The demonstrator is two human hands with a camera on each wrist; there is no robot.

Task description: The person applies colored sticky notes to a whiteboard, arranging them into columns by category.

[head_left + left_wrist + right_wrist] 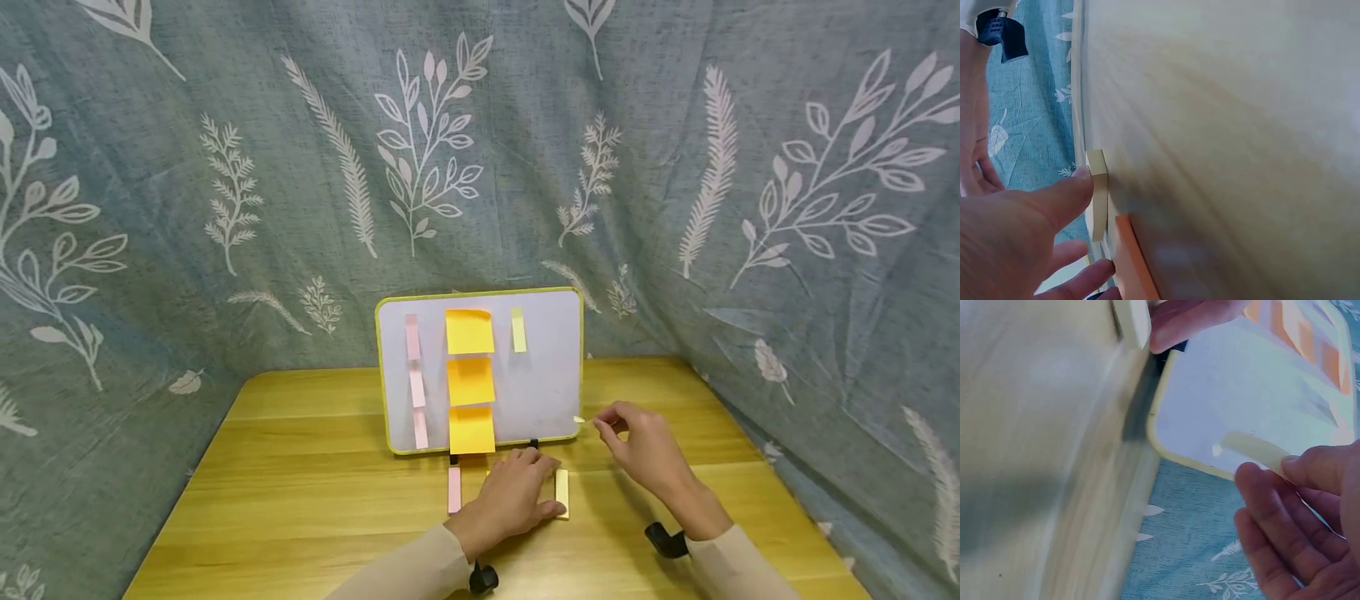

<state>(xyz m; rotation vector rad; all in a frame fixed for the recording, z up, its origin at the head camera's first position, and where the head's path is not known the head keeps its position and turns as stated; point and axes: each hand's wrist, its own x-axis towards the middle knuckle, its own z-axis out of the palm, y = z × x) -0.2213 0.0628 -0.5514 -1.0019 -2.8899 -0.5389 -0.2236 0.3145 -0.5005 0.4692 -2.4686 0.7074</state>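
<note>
My right hand pinches a narrow pale yellow sticky note between thumb and index finger. The strip sticks out toward the lower right corner of the whiteboard and overlaps it in the right wrist view. My left hand lies low over the table, its fingers extended. Its thumb touches one end of a thin pale yellow sticky note pad. An orange sticky note pad lies beside its fingers, mostly hidden under the hand in the head view. Left of that hand sits a pink sticky note pad.
The whiteboard stands upright on black feet. It bears a column of pink strips, a column of orange square notes, and one yellow strip at upper right. A patterned curtain hangs behind the wooden table.
</note>
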